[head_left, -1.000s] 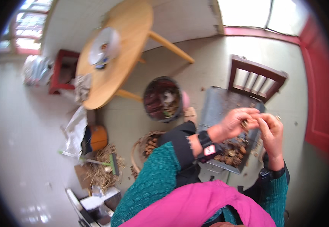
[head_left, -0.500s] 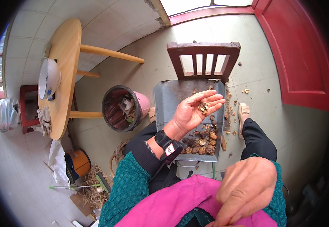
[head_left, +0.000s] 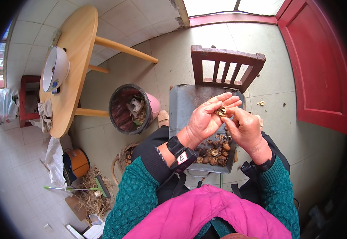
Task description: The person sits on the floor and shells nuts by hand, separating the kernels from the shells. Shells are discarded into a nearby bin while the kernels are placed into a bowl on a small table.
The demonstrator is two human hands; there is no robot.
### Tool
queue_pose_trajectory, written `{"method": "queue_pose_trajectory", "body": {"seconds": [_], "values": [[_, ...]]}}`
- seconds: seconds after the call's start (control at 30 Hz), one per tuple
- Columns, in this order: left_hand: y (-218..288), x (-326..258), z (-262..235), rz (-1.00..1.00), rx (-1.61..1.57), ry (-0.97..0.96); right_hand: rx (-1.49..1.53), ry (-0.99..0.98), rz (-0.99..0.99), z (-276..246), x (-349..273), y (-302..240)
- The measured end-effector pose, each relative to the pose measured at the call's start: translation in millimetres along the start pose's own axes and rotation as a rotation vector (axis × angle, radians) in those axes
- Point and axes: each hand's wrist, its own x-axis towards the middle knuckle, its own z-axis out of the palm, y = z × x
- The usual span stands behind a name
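My left hand [head_left: 203, 121] is turned palm up with its fingers stretched out, and cracked walnut pieces [head_left: 221, 111] lie on it near the fingers. From the right, my right hand [head_left: 245, 129] pinches at these pieces with thumb and forefinger; whatever sits between the fingertips is mostly hidden. Both hands are above a grey metal tray [head_left: 180, 101]. Several brown walnuts [head_left: 213, 153] and broken shells are heaped at the tray's near right part, partly covered by my hands.
A dark wooden chair back [head_left: 229, 59] rises behind the tray. To the left stand a pink bin [head_left: 153, 104] with refuse and a wooden table [head_left: 83, 44] bearing a white bowl [head_left: 56, 67]. A green broom [head_left: 101, 186] lies on dry straw [head_left: 89, 195]. A red door [head_left: 317, 63] is at right.
My right hand has moved from close to my chest forward to the walnut pieces on my left palm. The left hand is still palm up. The whole view has shifted slightly.
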Motion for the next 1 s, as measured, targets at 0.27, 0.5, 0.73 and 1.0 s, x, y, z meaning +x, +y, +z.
{"method": "queue_pose_trajectory", "body": {"seconds": [0.27, 0.5, 0.73, 1.0], "values": [[-1, -3, -14, -0.131, -0.074, -0.06, 0.005, 0.01, -0.013, -4, 3, 11], [-3, -2, -17, -0.117, 0.088, -0.037, 0.133, -0.017, 0.107, -4, 3, 6], [-5, -3, -14, -0.082, 0.246, -0.01, 0.096, -0.02, 0.143, -5, 6, 5], [-4, -2, -11, -0.058, 0.171, 0.036, 0.225, 0.046, 0.2, -8, 5, 10]]}}
